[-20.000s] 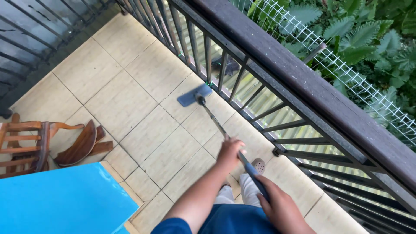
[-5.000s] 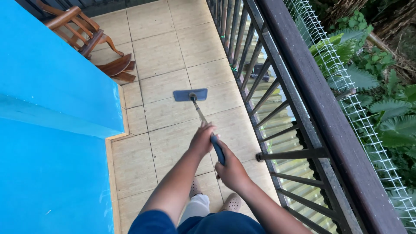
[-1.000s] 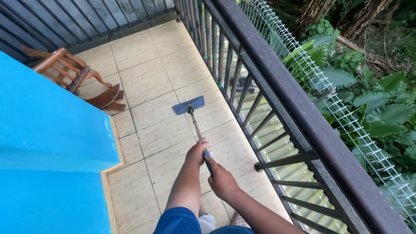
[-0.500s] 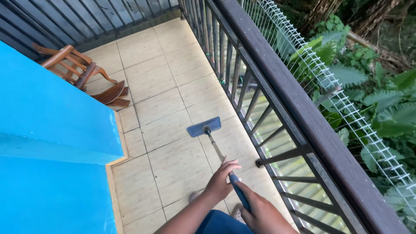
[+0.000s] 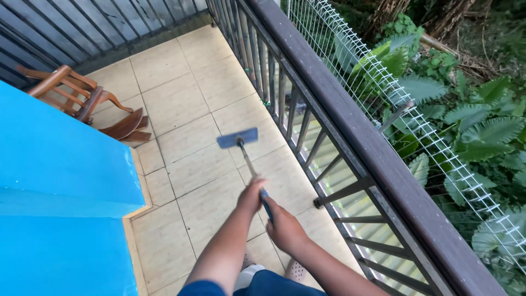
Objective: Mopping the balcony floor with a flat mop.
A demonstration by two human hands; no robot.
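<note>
A blue wall and a wooden chair stand at the left of a beige tiled floor. Mid-floor, the left hand and right hand are both clamped on the mop handle, its blue head flat on the tiles. A dark railing, wire mesh and ferns lie right.

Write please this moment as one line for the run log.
left hand: grip on mop handle | right hand: grip lower on handle | mop head: on tiled floor near railing | rocking chair: far left
</note>
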